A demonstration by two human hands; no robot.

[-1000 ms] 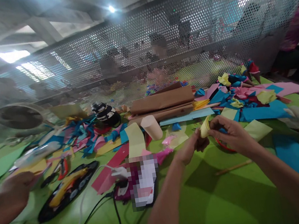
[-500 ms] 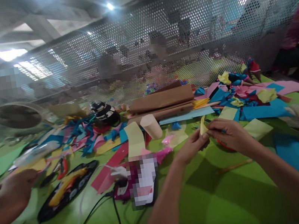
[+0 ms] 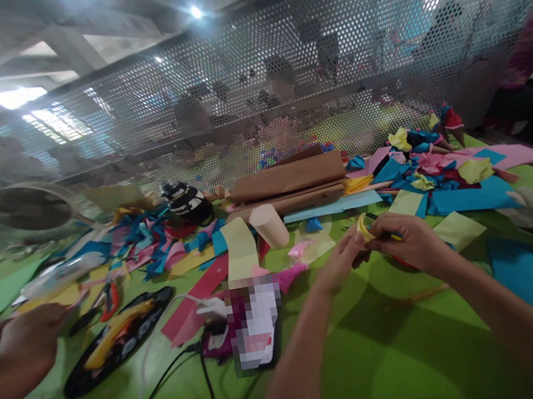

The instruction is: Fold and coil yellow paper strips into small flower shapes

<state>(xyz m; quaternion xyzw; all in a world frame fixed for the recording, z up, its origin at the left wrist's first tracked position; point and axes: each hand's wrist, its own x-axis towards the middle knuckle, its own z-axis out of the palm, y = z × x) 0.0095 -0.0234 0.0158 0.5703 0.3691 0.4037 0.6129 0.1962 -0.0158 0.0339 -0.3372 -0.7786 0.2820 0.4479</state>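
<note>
A small curled piece of yellow paper (image 3: 364, 227) stands between my fingertips, held over the table. My left hand (image 3: 345, 258) is closed, pinching its lower left side. From the other side my right hand (image 3: 405, 237) also pinches it, fingers bent and close to the left thumb. Under my right hand part of a red object shows, mostly hidden, so I cannot tell its kind. A thin brown stick (image 3: 418, 297) lies below the hands. To the left are a small blue folded paper (image 3: 314, 225) and a pink plastic piece (image 3: 293, 277).
A paper roll (image 3: 271, 227) and brown paper stack (image 3: 288, 179) lie behind, with crumpled paper (image 3: 442, 161) at the right. A phone (image 3: 261, 325), cables and a black tray (image 3: 121, 340) occupy the left. Another person's hand (image 3: 24, 346) is at far left. Perforated mesh (image 3: 240, 96) stands beyond.
The yellow paper has gone from upright and pointed to more curled and lower between my fingers. My hands have shifted only slightly. The other person's hand has moved a little.
</note>
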